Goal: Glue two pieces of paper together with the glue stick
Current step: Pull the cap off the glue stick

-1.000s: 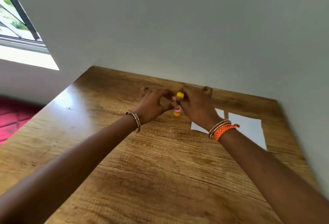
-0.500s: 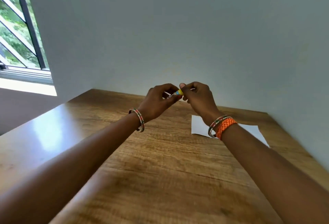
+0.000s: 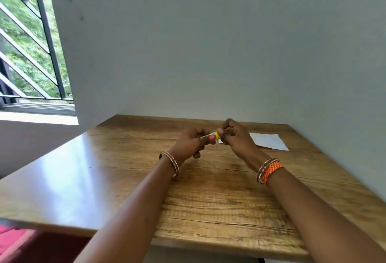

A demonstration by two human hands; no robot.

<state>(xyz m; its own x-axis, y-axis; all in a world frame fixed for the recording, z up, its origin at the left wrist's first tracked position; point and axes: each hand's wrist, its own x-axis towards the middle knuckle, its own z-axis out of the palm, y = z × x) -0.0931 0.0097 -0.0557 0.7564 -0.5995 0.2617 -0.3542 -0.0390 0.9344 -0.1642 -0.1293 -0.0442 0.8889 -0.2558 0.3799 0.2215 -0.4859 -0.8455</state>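
Observation:
A small glue stick (image 3: 214, 135), yellow with red and blue on it, is held above the wooden table (image 3: 125, 179) between both hands. My left hand (image 3: 191, 143) grips its left end and my right hand (image 3: 235, 137) pinches the yellow end. Most of the stick is hidden by my fingers. White paper (image 3: 269, 141) lies flat on the table at the far right, partly behind my right hand; I cannot tell the separate sheets apart from here.
A grey wall runs along the table's far and right sides. A barred window (image 3: 31, 53) is at the upper left. The table's near edge crosses the bottom of the view, with a red floor covering (image 3: 14, 241) below it at the left.
Both hands lifted the glue stick off the table and hold it in the air. The view tilted upward, showing more wall and window.

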